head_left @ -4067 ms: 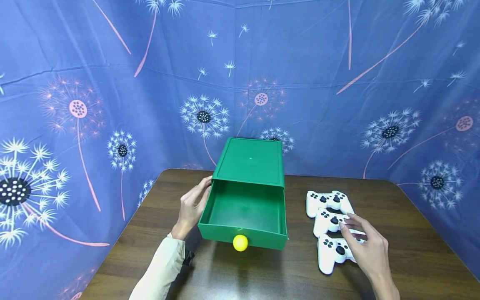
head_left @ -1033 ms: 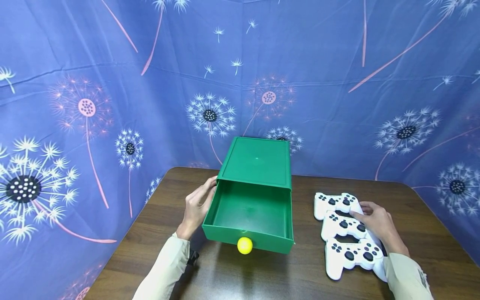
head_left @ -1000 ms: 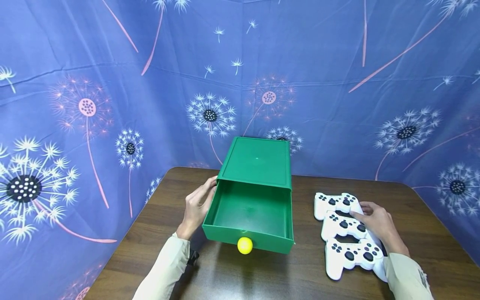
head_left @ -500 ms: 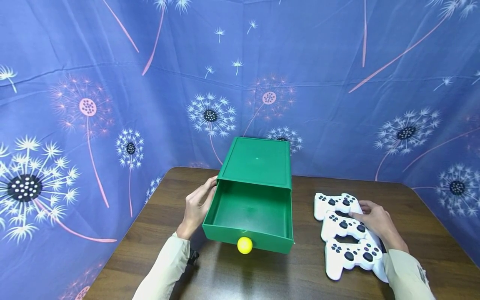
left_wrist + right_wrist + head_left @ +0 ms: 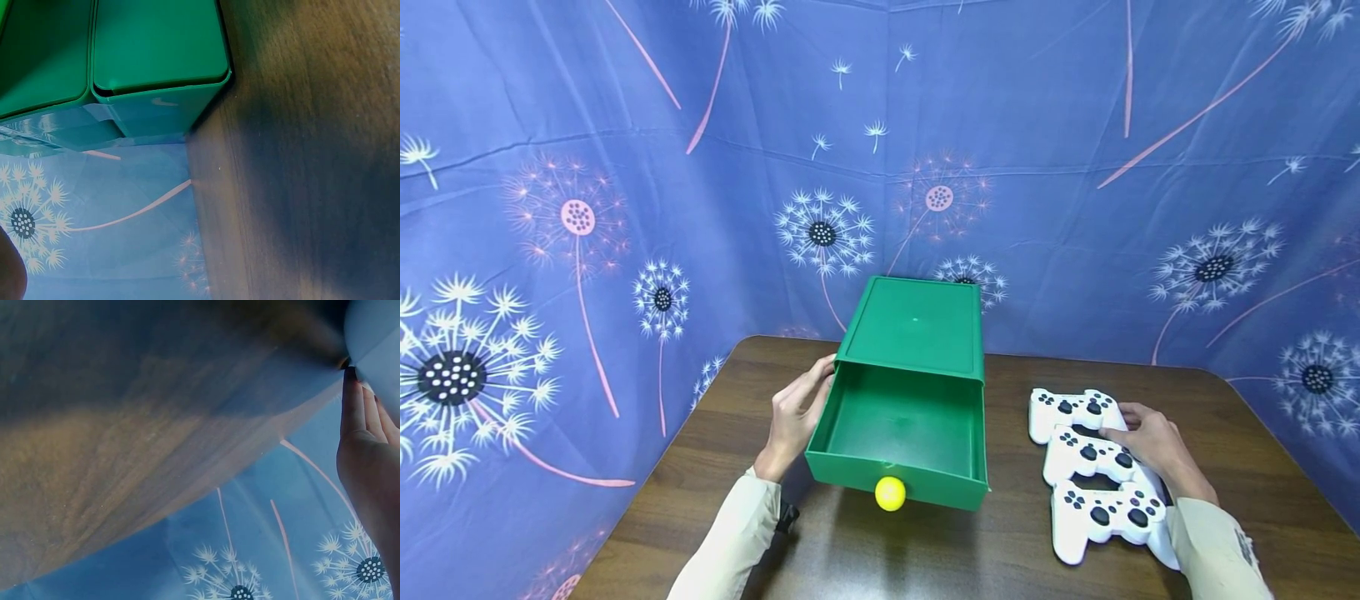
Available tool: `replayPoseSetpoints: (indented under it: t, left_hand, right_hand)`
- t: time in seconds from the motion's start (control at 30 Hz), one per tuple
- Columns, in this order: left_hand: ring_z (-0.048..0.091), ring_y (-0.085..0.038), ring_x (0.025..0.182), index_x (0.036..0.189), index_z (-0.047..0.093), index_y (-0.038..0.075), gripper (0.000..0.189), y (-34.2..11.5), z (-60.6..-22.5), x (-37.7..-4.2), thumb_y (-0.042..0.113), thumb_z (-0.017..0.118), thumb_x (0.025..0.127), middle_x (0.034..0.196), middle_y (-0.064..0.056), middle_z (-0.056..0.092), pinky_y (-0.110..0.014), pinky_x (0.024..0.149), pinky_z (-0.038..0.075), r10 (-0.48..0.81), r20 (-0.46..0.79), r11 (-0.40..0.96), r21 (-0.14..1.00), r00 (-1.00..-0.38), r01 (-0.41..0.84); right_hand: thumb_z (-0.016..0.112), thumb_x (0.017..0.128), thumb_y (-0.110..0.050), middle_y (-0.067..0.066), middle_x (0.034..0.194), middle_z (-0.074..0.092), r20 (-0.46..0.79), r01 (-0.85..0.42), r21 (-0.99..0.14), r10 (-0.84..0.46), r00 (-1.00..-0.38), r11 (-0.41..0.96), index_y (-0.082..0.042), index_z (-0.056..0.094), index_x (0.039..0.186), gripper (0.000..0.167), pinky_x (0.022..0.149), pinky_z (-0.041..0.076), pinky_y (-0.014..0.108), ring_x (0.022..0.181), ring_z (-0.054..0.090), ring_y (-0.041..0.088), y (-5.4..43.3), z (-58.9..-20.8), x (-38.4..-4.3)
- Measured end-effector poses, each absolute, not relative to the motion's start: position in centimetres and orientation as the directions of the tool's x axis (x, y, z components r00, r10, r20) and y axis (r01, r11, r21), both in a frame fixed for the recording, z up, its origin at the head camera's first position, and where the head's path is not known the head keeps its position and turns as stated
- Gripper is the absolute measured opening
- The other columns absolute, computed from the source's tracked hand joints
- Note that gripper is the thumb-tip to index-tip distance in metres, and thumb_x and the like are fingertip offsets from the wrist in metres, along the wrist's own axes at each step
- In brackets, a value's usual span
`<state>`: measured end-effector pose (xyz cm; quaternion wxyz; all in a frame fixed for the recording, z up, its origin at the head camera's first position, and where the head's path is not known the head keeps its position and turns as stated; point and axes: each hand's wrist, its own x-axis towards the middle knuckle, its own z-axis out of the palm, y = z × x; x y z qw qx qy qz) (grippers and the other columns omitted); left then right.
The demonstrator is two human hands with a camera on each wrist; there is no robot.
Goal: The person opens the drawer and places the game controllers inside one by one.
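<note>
A green drawer box (image 5: 916, 323) stands mid-table, its drawer (image 5: 934, 493) pulled out and bare inside, with a round yellow knob (image 5: 890, 493) on the front. My left hand (image 5: 792, 417) rests its extended fingers against the box's left side. To the right, three white game controllers lie in a row: far (image 5: 1066, 417), middle (image 5: 1067, 458) and near (image 5: 1072, 533), close together or overlapping. Reaching over their right side, my right hand (image 5: 1161, 446) holds the far controller's right grip between thumb and fingers. In the right wrist view, the fingers (image 5: 354, 412) touch a pale rounded surface.
Under everything is a dark wooden table (image 5: 1000, 558). Blue cloth (image 5: 1045, 208) with dandelion prints hangs behind the table and along its sides. A strip of tabletop separates the box from the controllers.
Since about four seconds ago, my right hand has gone from above the nearer controllers to the far one's right grip. Over the last second both hands stay put; the view shifts slightly.
</note>
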<state>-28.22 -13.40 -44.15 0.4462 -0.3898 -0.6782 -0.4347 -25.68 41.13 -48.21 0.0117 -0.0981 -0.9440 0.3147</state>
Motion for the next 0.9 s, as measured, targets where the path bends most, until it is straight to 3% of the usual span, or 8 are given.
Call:
replayPoseSetpoints:
  t: [0.4, 0.63, 0.8, 0.9]
  left_hand:
    - [0.073, -0.033, 0.104, 0.136, 0.063, -0.007, 0.037, -13.36, -44.37, -28.28, 0.016, 0.059, 0.108, 0.124, -0.019, 0.071, -0.029, 0.094, 0.059, 0.143, 0.939, 0.310, 0.258, -0.313, 0.915]
    - [0.073, -0.033, 0.104, 0.137, 0.062, -0.008, 0.035, -13.27, -44.36, -28.09, 0.006, 0.062, 0.105, 0.124, -0.022, 0.070, -0.029, 0.094, 0.059, 0.147, 0.942, 0.299, 0.248, -0.301, 0.922]
    - [0.073, -0.033, 0.105, 0.137, 0.062, -0.009, 0.038, -13.27, -44.26, -28.07, -0.008, 0.065, 0.099, 0.124, -0.023, 0.070, -0.030, 0.094, 0.059, 0.143, 0.943, 0.297, 0.249, -0.301, 0.922]
    - [0.073, -0.033, 0.104, 0.137, 0.062, -0.009, 0.038, -13.29, -44.29, -28.11, -0.007, 0.065, 0.099, 0.124, -0.023, 0.070, -0.030, 0.094, 0.059, 0.148, 0.942, 0.302, 0.246, -0.301, 0.921]
  right_hand:
    - [0.075, 0.095, -0.022, 0.045, 0.130, 0.050, -0.030, 0.162, -0.578, 0.177, -0.984, 0.800, 0.022, 0.041, 0.141, 0.072, 0.096, 0.045, 0.070, 0.119, 0.049, 0.060, 41.11, -48.25, -25.64]
    - [0.075, 0.094, -0.020, 0.045, 0.133, 0.048, -0.035, 0.182, -0.585, 0.199, -0.979, 0.791, 0.023, 0.039, 0.142, 0.074, 0.098, 0.045, 0.070, 0.121, 0.048, 0.060, 41.02, -48.57, -25.64]
    - [0.075, 0.093, -0.018, 0.045, 0.131, 0.051, 0.032, 0.141, -0.572, 0.193, -0.981, 0.808, 0.024, 0.042, 0.140, 0.071, 0.094, 0.047, 0.070, 0.118, 0.052, 0.060, 40.88, -48.41, -25.48]
    - [0.075, 0.093, -0.018, 0.044, 0.130, 0.053, 0.049, 0.133, -0.562, 0.193, -0.980, 0.816, 0.024, 0.043, 0.140, 0.071, 0.093, 0.047, 0.070, 0.117, 0.053, 0.060, 40.90, -48.32, -25.43]
